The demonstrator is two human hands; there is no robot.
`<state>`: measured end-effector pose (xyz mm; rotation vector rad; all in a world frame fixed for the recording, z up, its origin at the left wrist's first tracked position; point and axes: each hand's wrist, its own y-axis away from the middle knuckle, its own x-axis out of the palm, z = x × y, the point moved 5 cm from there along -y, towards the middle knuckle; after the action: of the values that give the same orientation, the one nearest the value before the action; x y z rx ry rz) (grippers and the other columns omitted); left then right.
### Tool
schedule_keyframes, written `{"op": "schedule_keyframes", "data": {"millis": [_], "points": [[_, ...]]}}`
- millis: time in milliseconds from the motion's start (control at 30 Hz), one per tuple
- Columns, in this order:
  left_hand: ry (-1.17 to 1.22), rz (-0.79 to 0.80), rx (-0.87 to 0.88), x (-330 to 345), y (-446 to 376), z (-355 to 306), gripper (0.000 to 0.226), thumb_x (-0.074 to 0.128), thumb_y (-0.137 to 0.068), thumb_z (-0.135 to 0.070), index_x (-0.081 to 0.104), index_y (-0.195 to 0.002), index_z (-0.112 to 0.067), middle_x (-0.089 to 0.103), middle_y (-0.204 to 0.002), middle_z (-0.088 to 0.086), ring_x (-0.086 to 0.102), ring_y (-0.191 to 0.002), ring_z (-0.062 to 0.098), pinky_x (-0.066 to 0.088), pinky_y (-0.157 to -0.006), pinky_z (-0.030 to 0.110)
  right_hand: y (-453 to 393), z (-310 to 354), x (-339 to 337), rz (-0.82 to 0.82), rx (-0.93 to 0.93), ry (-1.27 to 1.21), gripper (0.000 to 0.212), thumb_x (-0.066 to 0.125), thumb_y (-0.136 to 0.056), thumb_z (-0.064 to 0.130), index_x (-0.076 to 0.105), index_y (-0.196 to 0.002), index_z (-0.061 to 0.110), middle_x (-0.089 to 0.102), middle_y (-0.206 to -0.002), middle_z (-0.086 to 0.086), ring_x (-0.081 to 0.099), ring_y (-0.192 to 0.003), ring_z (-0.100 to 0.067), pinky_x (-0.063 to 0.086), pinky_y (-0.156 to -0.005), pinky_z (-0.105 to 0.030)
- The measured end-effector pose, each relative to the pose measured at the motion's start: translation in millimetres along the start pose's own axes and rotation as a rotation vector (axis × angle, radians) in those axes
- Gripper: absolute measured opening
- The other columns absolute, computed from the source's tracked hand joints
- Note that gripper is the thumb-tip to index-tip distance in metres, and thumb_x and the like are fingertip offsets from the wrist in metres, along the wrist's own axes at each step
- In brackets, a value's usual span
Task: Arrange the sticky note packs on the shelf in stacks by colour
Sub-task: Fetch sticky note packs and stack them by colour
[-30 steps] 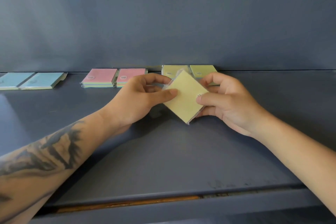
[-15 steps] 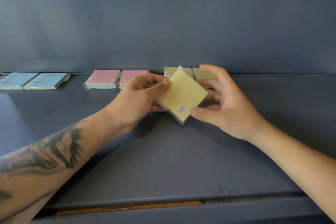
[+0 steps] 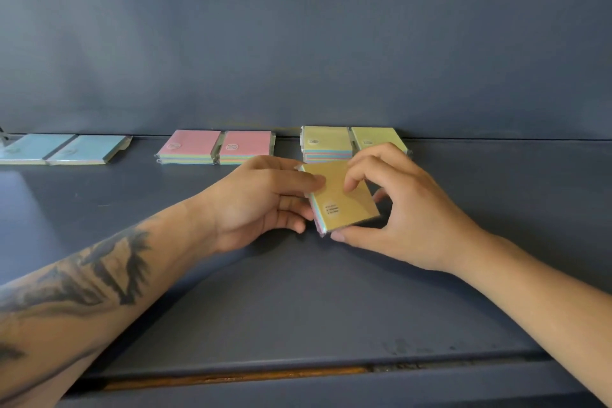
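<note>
I hold a yellow sticky note pack (image 3: 344,205) in clear wrap between both hands, just above the shelf (image 3: 298,301), label side up. My left hand (image 3: 265,199) grips its left edge, thumb on top. My right hand (image 3: 404,205) pinches its near corner with the thumb, fingers curled over its top and right side. Behind it, by the back wall, two yellow stacks (image 3: 326,142) sit side by side, the right one (image 3: 374,137) partly hidden by my right hand. Two pink packs (image 3: 215,146) lie left of them. Two blue packs (image 3: 63,148) lie at the far left.
The grey back wall (image 3: 298,43) rises right behind the rows of packs. The shelf's front edge (image 3: 231,378) shows worn bare wood. The bare shelf surface stretches to the right of the yellow stacks.
The yellow pack has been turned from a tilted, diamond pose to nearly flat with its label up, and lowered towards the shelf. My right fingers have moved over its top.
</note>
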<state>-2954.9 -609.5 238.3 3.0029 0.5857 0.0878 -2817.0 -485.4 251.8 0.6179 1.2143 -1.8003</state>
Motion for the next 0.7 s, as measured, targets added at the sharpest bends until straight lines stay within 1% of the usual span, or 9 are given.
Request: {"op": "schedule_keyframes", "data": {"millis": [67, 133, 233, 333, 400, 467, 567, 633, 700], "points": [[-0.015, -0.017, 0.008, -1, -1, 0, 0.012, 0.061, -0.099, -0.011, 0.07, -0.098, -0.003, 0.069, -0.082, 0.017, 0.06, -0.063, 0.023, 0.05, -0.057, 0.03, -1, 2, 1, 0.068, -0.017, 0.042, 0.048, 0.088, -0.069, 0.046, 0.056, -0.104, 0.036, 0.04, -0.143, 0.023, 0.039, -0.134, -0.004, 0.034, -0.1, -0.012], [-0.034, -0.023, 0.017, -2, -1, 0, 0.015, 0.06, -0.1, -0.013, 0.07, -0.095, -0.003, 0.068, -0.08, 0.017, 0.059, -0.062, 0.024, 0.049, -0.056, 0.031, -4, 2, 0, 0.117, -0.028, 0.074, 0.048, 0.086, -0.072, 0.051, 0.055, -0.106, 0.039, 0.04, -0.146, 0.029, 0.034, -0.139, -0.004, 0.025, -0.104, -0.006], [-0.063, -0.026, 0.033, -8, -2, -2, 0.019, 0.068, -0.096, -0.016, 0.07, -0.102, 0.001, 0.069, -0.082, 0.017, 0.06, -0.063, 0.024, 0.048, -0.058, 0.033, -12, 1, -3, 0.153, -0.029, 0.061, 0.054, 0.083, -0.07, 0.06, 0.056, -0.114, 0.044, 0.047, -0.136, 0.032, 0.038, -0.134, -0.004, 0.028, -0.103, -0.008], [-0.072, -0.042, 0.054, -12, -2, -7, 0.037, 0.069, -0.086, -0.028, 0.072, -0.106, 0.003, 0.07, -0.086, 0.016, 0.061, -0.068, 0.024, 0.05, -0.062, 0.034, -21, 1, -5, 0.185, -0.023, 0.057, 0.06, 0.08, -0.066, 0.069, 0.055, -0.117, 0.049, 0.05, -0.126, 0.034, 0.041, -0.127, -0.004, 0.034, -0.102, -0.014], [-0.182, -0.104, 0.121, -16, 1, -13, 0.029, 0.068, -0.09, -0.042, 0.078, -0.089, -0.015, 0.069, -0.08, 0.007, 0.061, -0.069, 0.02, 0.049, -0.067, 0.037, -31, 0, -9, 0.192, -0.014, 0.061, 0.062, 0.078, -0.065, 0.073, 0.056, -0.118, 0.051, 0.052, -0.121, 0.033, 0.043, -0.121, -0.003, 0.035, -0.1, -0.016], [-0.467, -0.216, 0.229, -22, 4, -18, 0.043, 0.059, -0.094, -0.063, 0.07, -0.076, -0.025, 0.064, -0.073, 0.005, 0.059, -0.071, 0.015, 0.048, -0.071, 0.041, -47, -6, -15, 0.161, 0.002, 0.087, 0.064, 0.077, -0.066, 0.073, 0.057, -0.122, 0.051, 0.055, -0.12, 0.029, 0.045, -0.117, -0.004, 0.036, -0.101, -0.02], [-0.82, -0.296, 0.208, -26, 6, -13, 0.047, 0.041, -0.096, -0.073, 0.068, -0.103, -0.034, 0.066, -0.088, -0.005, 0.061, -0.086, 0.014, 0.052, -0.087, 0.041, -79, -29, -19, 0.138, 0.086, 0.181, 0.063, 0.076, -0.071, 0.071, 0.056, -0.126, 0.049, 0.056, -0.124, 0.021, 0.044, -0.12, -0.013, 0.036, -0.104, -0.035], [-1.094, -0.277, 0.071, -25, 7, -6, 0.054, 0.032, -0.096, -0.075, 0.059, -0.129, -0.04, 0.061, -0.118, -0.012, 0.055, -0.116, 0.014, 0.043, -0.107, 0.042, -98, -47, -14, 0.178, 0.143, 0.286, 0.062, 0.073, -0.075, 0.072, 0.054, -0.129, 0.049, 0.054, -0.13, 0.016, 0.041, -0.124, -0.017, 0.031, -0.103, -0.038], [-1.297, -0.234, -0.024, -22, 7, 1, 0.062, 0.028, -0.093, -0.079, 0.044, -0.143, -0.046, 0.047, -0.142, -0.01, 0.038, -0.14, 0.018, 0.029, -0.117, 0.049, -114, -60, -6, 0.215, 0.166, 0.385, 0.059, 0.07, -0.079, 0.071, 0.052, -0.131, 0.049, 0.053, -0.137, 0.012, 0.039, -0.127, -0.021, 0.028, -0.101, -0.039]]}}
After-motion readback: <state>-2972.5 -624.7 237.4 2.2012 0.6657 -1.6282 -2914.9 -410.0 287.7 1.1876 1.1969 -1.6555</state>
